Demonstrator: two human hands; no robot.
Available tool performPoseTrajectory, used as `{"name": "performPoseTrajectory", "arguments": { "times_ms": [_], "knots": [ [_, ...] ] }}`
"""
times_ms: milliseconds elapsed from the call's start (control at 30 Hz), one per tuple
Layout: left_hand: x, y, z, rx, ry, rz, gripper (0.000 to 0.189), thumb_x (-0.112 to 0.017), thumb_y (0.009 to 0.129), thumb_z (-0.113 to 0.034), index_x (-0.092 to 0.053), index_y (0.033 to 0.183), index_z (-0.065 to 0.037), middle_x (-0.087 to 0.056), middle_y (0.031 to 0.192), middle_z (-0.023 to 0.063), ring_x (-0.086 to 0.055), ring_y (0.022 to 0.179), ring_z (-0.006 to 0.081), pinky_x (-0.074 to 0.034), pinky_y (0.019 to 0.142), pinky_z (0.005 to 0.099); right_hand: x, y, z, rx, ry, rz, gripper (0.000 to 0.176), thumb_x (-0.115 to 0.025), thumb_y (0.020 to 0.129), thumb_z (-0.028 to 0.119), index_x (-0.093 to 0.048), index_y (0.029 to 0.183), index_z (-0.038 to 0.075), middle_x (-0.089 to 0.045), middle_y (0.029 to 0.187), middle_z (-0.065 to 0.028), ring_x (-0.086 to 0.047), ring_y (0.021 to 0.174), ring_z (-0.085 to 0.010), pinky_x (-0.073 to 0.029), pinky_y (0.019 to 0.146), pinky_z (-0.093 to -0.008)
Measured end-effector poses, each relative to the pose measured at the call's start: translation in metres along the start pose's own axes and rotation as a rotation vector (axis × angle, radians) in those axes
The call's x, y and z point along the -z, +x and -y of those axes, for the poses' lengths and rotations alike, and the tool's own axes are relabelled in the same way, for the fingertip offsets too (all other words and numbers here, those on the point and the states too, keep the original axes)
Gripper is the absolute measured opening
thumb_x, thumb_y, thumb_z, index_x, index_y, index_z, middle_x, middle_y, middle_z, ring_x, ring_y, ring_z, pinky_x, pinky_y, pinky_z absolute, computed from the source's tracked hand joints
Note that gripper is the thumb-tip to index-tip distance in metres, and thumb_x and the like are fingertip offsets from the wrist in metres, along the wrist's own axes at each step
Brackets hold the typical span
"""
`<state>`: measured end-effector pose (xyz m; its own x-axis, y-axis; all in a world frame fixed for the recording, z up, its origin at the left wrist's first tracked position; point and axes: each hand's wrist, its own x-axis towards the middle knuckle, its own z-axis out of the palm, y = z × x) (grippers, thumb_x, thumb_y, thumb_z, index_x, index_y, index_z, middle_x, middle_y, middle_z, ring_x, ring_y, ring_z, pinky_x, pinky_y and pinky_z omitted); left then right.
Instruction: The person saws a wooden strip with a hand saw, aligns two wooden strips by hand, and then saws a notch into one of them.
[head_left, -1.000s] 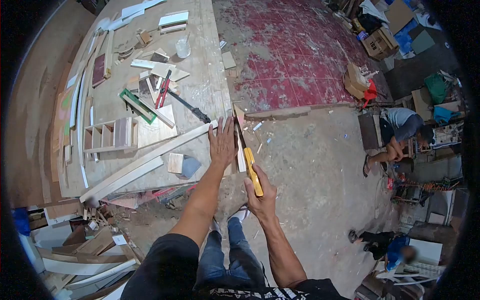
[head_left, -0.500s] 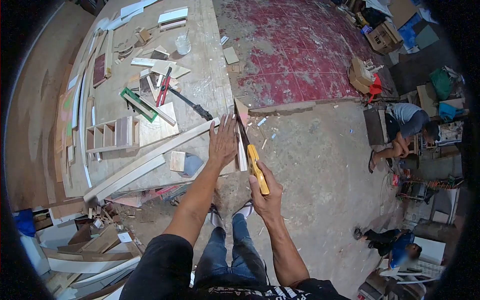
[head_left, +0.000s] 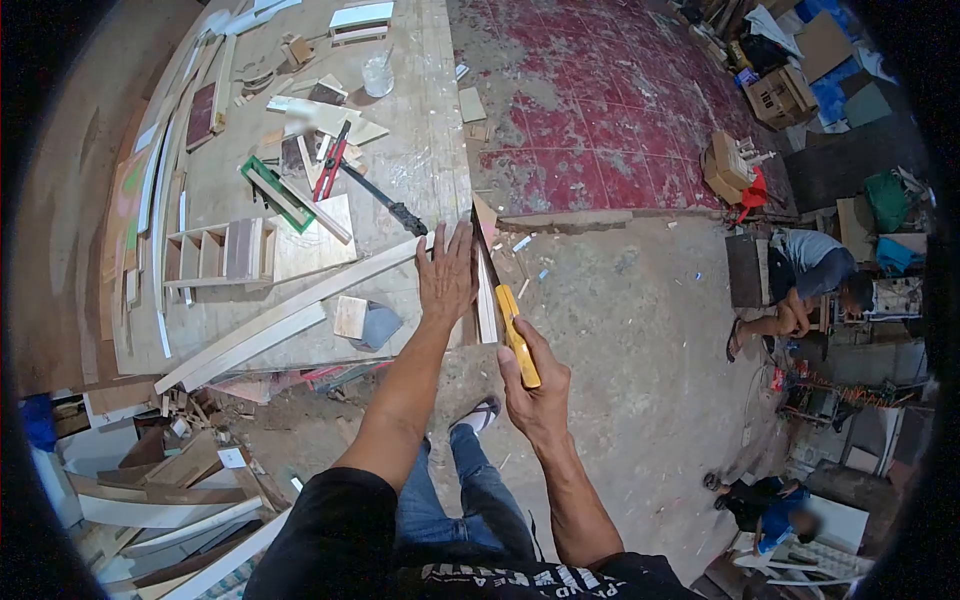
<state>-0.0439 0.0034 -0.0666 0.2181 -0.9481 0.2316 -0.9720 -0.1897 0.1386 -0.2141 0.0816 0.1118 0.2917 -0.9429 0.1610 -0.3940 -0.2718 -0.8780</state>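
Observation:
My right hand point(head_left: 536, 395) is wrapped round the yellow handle point(head_left: 517, 335) of a hand saw, whose dark blade point(head_left: 486, 252) points away from me along the table's right edge. My left hand point(head_left: 446, 272) lies flat, fingers stretched out, over the far end of a long pale wooden strip point(head_left: 300, 303) at that edge. The strip runs slantwise across the near corner of the worktable point(head_left: 400, 180), with a shorter strip point(head_left: 262, 345) alongside it. Just left of my left forearm are a small wood block point(head_left: 350, 318) and a grey piece point(head_left: 379, 328).
On the table are a red-and-black clamp point(head_left: 332, 160), a green frame point(head_left: 276, 195), a small compartment box point(head_left: 220, 252) and a clear cup point(head_left: 378, 75). Wood scraps point(head_left: 170, 490) pile up at lower left. Two people sit at the right, one in a grey shirt point(head_left: 815, 255), one in blue point(head_left: 780, 515).
The view has shifted slightly. My feet have changed place, and one is now hidden behind my left arm. The saw stays at the table edge, and my left hand still presses on the strip.

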Motion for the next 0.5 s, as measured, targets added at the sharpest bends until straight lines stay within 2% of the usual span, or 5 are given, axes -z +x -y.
{"name": "performPoseTrajectory", "arguments": {
  "times_ms": [67,233,300,400,500],
  "knots": [
    [0.013,0.003,-0.001,0.019,-0.031,0.167,0.089,-0.072,0.082,-0.03,-0.032,0.159,-0.011,-0.031,0.165,0.0025,-0.024,0.152,0.0295,-0.014,0.12,0.0572,-0.001,0.001,0.003,-0.033,0.012,0.001,0.043,-0.07,0.096,0.013,-0.059,0.134,-0.004,-0.073,0.101,-0.0246,-0.074,0.079,-0.0212,-0.056,0.068,-0.0305],
    [0.005,0.002,-0.002,0.025,-0.056,0.137,0.083,-0.065,0.087,-0.026,-0.03,0.16,-0.013,-0.028,0.168,0.0015,-0.023,0.153,0.0286,-0.012,0.121,0.0568,0.002,0.004,0.006,-0.15,0.001,0.024,0.043,-0.07,0.096,0.012,-0.059,0.134,-0.003,-0.073,0.1,-0.0234,-0.074,0.076,-0.0209,-0.055,0.066,-0.0303],
    [0.0,0.005,0.0,0.019,-0.05,0.124,0.081,-0.063,0.087,-0.025,-0.03,0.16,-0.013,-0.027,0.168,0.0007,-0.023,0.153,0.0284,-0.012,0.121,0.0566,-0.003,0.002,0.002,-0.057,0.004,-0.061,0.044,-0.071,0.094,0.011,-0.059,0.135,-0.003,-0.074,0.098,-0.0226,-0.073,0.075,-0.0206,-0.055,0.065,-0.0297],
    [0.008,0.011,-0.001,0.058,-0.045,0.144,0.081,-0.063,0.087,-0.025,-0.03,0.161,-0.015,-0.027,0.168,-0.0007,-0.022,0.154,0.0283,-0.011,0.121,0.0566,-0.005,-0.001,0.007,-0.118,0.006,-0.013,0.046,-0.072,0.093,0.009,-0.057,0.136,-0.003,-0.071,0.112,-0.0265,-0.076,0.083,-0.0245,-0.056,0.068,-0.0309],
    [0.015,0.017,-0.003,0.092,-0.076,0.283,0.078,-0.062,0.087,-0.024,-0.032,0.159,-0.016,-0.028,0.168,-0.0008,-0.02,0.155,0.0284,-0.01,0.121,0.0566,-0.008,-0.009,0.004,-0.19,0.033,0.038,0.048,-0.072,0.092,0.007,-0.056,0.137,-0.003,-0.066,0.126,-0.0288,-0.076,0.092,-0.0287,-0.058,0.072,-0.0325]
  ]
}}
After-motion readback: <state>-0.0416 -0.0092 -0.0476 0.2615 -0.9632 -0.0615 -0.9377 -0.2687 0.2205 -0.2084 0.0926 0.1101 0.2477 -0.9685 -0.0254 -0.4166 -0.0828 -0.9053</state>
